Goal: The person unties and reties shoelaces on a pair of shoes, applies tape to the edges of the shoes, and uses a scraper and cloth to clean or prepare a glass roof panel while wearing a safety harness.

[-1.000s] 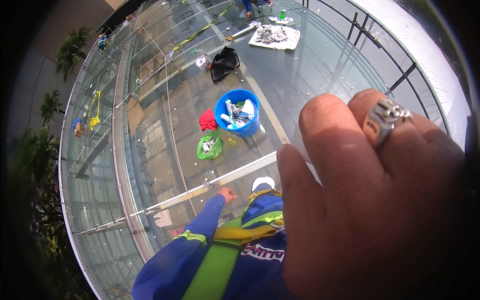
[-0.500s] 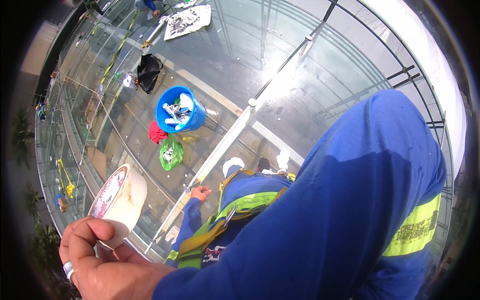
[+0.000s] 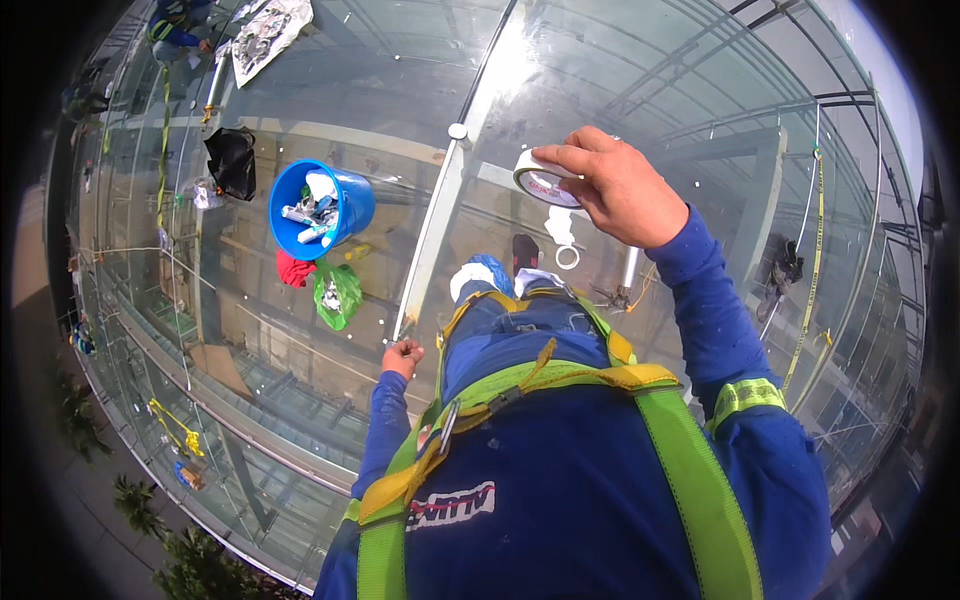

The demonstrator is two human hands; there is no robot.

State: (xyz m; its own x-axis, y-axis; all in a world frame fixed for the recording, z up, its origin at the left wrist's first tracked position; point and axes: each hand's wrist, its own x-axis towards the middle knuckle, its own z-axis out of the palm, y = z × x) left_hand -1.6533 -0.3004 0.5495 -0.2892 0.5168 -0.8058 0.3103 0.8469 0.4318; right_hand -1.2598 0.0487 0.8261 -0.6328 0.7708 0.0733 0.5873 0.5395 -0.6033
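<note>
My right hand (image 3: pixel 625 190) is raised over the glass, its thumb and fingers clasping a roll of tape (image 3: pixel 536 188) by the rim. Low at my left side, my left hand (image 3: pixel 404 357) has its fingers curled in; anything inside them is too small to make out. It is close to the pale metal joint strip (image 3: pixel 428 255) between the glass panels. Beyond my feet, a second white ring-shaped roll (image 3: pixel 567 257) lies by a crumpled white cloth (image 3: pixel 559 228). A blue bucket (image 3: pixel 358 208) holding used tubes and crumpled white material stands left of the strip.
Beside the bucket are a red cloth (image 3: pixel 293 268), a green plastic bag (image 3: pixel 338 294) and a black bag (image 3: pixel 231 162). A littered white sheet (image 3: pixel 268 38) lies far left near a co-worker (image 3: pixel 178 28). At right, a metal tube-shaped tool (image 3: pixel 630 268) rests near a yellow-and-black strap (image 3: pixel 804 290).
My right arm has swung from across my body at lower left to the right, carrying the tape roll. The view has turned, showing my harness and torso. My left hand stays low, its fingers more curled.
</note>
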